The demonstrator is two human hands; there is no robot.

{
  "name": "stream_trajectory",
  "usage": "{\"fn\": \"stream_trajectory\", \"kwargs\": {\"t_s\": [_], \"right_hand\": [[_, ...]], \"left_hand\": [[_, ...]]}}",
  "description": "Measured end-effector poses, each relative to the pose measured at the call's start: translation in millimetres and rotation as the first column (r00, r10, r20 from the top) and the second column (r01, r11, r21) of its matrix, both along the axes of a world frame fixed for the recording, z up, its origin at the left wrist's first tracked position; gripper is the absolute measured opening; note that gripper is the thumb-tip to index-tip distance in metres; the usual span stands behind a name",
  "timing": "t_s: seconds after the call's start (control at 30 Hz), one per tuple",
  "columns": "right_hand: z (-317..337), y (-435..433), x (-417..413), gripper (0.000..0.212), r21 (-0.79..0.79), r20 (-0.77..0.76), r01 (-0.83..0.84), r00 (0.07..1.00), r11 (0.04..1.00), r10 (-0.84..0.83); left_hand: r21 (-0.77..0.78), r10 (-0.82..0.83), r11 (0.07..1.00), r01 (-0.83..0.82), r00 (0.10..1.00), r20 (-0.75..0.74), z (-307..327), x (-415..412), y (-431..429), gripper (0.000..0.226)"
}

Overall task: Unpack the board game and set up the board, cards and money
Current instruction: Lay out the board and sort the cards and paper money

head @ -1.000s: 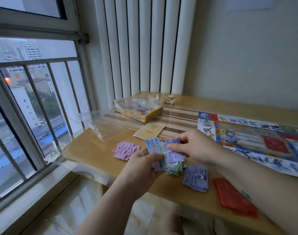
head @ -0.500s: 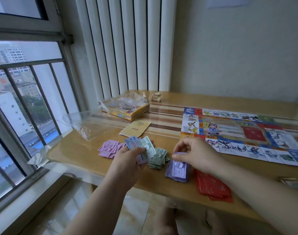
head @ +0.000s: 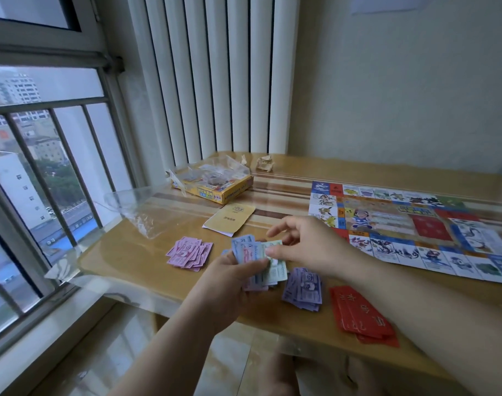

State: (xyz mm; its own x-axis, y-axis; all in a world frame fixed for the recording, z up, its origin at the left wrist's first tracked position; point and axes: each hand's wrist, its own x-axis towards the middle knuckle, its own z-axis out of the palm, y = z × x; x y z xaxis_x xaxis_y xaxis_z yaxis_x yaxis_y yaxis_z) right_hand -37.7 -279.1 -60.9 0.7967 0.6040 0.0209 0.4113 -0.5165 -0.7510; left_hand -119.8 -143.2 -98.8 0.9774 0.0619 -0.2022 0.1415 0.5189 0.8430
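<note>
My left hand (head: 229,284) grips a fanned stack of mixed play money (head: 254,254), blue, pink and green. My right hand (head: 306,244) reaches to the top of that stack and pinches a green note at its edge. On the wooden table (head: 124,261) lie a pink money pile (head: 190,253), a purple money pile (head: 304,288) and a stack of red cards (head: 362,317). The game board (head: 409,227) lies unfolded on the right. A yellow booklet (head: 229,218) lies behind the hands.
The open yellow game box (head: 215,185) with plastic bags inside stands at the back left. A clear plastic bag (head: 141,207) lies near the window. Crumpled paper (head: 264,164) sits by the radiator. The table's front edge runs just below the piles.
My right hand left the purple pile, where it had put down a purple note, and came back up to the stack in my left hand. The camera swung slightly.
</note>
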Motion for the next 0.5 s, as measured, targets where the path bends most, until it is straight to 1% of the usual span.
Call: {"fn": "stream_trajectory", "kwargs": {"t_s": [0.03, 0.1, 0.2, 0.27, 0.37, 0.4, 0.5], "right_hand": [[-2, 5, 2, 0.016, -0.011, 0.022, -0.003, 1.000, 1.000, 0.004], [-5, 10, 7, 0.009, 0.021, 0.025, 0.025, 0.999, 0.999, -0.026], [-9, 14, 16, 0.012, 0.120, -0.063, 0.133, 0.990, 0.984, -0.126], [-12, 15, 20, 0.014, 0.118, -0.097, 0.169, 0.983, 0.979, -0.158], [-19, 19, 22, 0.018, 0.015, -0.073, 0.143, 0.987, 0.990, -0.142], [-22, 21, 22, 0.019, -0.031, -0.029, 0.136, 0.990, 0.990, -0.137], [-29, 24, 21, 0.023, -0.207, 0.176, 0.151, 0.978, 0.967, -0.115]], "left_hand": [[-0.011, -0.001, 1.000, 0.001, 1.000, -0.004, -1, 0, 2, 0.017], [-0.061, 0.037, 0.997, -0.039, 0.999, -0.026, -3, -2, 8, 0.019], [-0.063, 0.147, 0.987, -0.148, 0.989, -0.019, -8, -3, 25, 0.025], [-0.094, 0.198, 0.976, -0.197, 0.980, 0.002, -10, -4, 36, 0.026], [-0.096, 0.245, 0.965, -0.244, 0.970, -0.004, -11, -6, 47, 0.023], [-0.085, 0.254, 0.963, -0.254, 0.967, -0.008, -11, -7, 48, 0.022], [-0.062, 0.266, 0.962, -0.266, 0.964, -0.020, -11, -8, 50, 0.018]]}}
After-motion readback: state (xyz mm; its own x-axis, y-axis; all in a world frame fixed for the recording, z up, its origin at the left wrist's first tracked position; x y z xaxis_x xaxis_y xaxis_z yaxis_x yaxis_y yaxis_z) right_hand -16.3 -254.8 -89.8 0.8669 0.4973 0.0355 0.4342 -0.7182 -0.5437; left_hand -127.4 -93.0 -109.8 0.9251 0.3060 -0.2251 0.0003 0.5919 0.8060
